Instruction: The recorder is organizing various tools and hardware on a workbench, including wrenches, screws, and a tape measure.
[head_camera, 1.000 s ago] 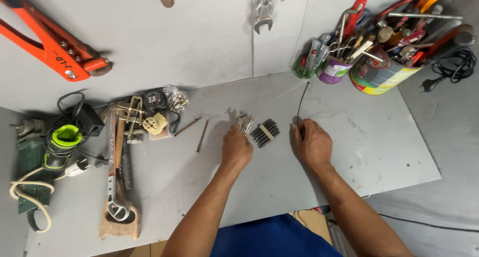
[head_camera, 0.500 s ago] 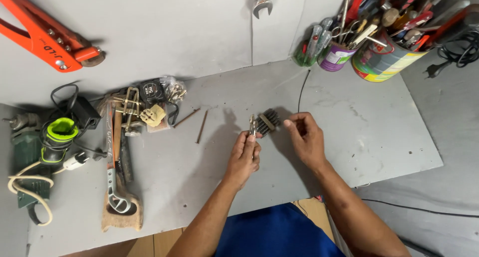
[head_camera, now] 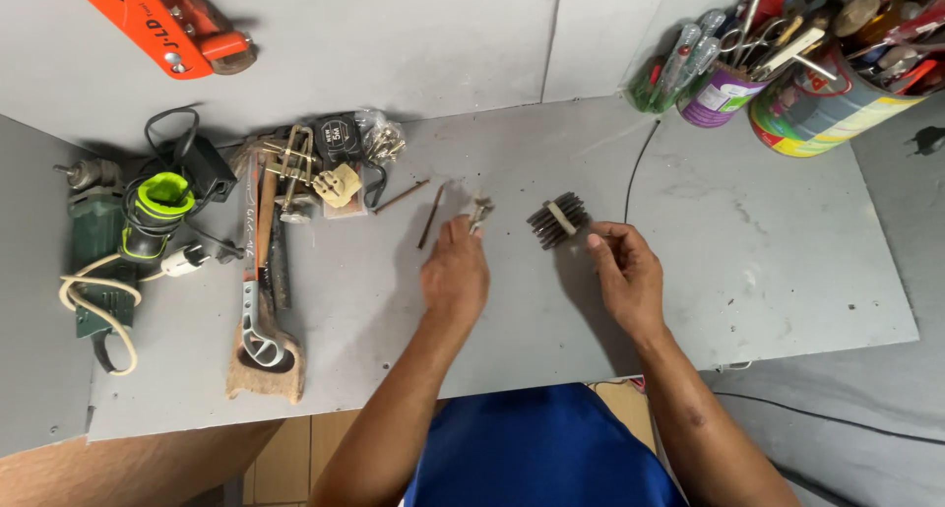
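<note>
My left hand lies palm down on the grey bench, its fingertips closed on a small cluster of silver metal pieces resting on the surface. My right hand is just to the right with thumb and fingers pinched together, and nothing shows between them. Its fingertips sit next to a bundle of dark bits bound with a pale band, which lies on the bench between my hands.
A thin black wire runs back from my right hand. Two rusty nails lie left of my left hand. A tape measure, a wood-handled tool and a green power tool crowd the left. Tool-filled cans stand back right.
My left hand has come down from above the bench and moved left with the silver pieces. The dark bundle now lies apart from them, by my right fingertips. The camera has shifted.
</note>
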